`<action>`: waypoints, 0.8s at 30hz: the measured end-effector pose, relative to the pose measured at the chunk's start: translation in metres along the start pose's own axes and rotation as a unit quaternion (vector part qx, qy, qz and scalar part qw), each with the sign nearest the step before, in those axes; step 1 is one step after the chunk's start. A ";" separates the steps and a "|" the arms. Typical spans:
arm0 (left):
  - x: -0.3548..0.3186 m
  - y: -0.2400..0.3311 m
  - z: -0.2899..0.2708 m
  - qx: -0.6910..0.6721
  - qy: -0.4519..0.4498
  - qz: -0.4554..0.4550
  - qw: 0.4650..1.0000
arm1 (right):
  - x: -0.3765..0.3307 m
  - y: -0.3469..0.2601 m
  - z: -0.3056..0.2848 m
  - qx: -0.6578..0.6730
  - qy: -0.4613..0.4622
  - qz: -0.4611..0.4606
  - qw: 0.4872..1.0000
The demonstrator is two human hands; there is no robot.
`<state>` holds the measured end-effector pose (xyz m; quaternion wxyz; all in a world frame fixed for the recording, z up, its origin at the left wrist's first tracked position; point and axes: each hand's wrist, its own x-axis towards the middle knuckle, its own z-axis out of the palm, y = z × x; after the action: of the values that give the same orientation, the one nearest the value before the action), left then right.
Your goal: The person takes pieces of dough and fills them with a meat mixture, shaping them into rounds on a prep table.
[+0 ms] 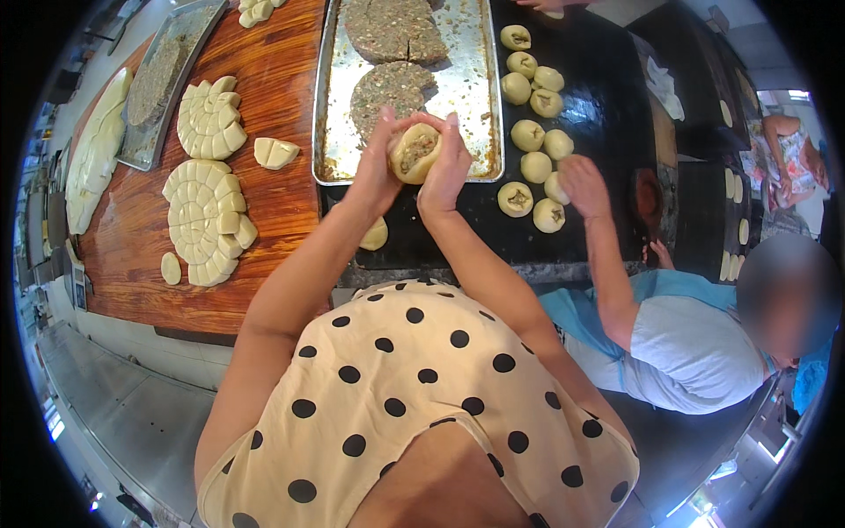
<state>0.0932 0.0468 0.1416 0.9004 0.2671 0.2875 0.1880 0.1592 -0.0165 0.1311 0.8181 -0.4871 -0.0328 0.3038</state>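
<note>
**Over the metal tray, a dough ball being closed**

Above the tray's near edge, the left hand [374, 172] and right hand [446, 167] cup a filled dough ball [414, 151], its top not yet pinched shut. Finished balls [528, 134] crowd the dark counter [598, 79]; cut dough portions [204, 220] wait on the wooden board [282, 70], and filling [392, 88] remains on the metal tray [475, 79]. A co-worker's hand [583, 185] reaches among the balls.

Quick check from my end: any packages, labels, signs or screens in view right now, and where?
None that I can make out. The wooden board carries only cut dough, the metal tray holds filling, and filled dough balls sit on the dark surface. Both hands hold a stuffed dough piece.
</note>
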 end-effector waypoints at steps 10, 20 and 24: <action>-0.011 -0.024 -0.017 0.151 0.128 0.096 0.975 | -0.013 0.027 -0.009 -0.392 -0.118 -0.244 0.879; -0.003 0.010 -0.002 0.022 0.043 -0.032 0.998 | -0.011 0.001 -0.008 -0.158 -0.035 -0.097 0.982; -0.026 -0.038 0.000 -0.104 0.085 0.063 0.989 | -0.032 0.011 0.001 -0.181 0.004 -0.146 0.973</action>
<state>0.0802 0.0044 0.1301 0.8820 0.1724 0.3240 0.2955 0.1279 -0.0290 0.1300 0.7523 -0.6181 -0.1543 0.1678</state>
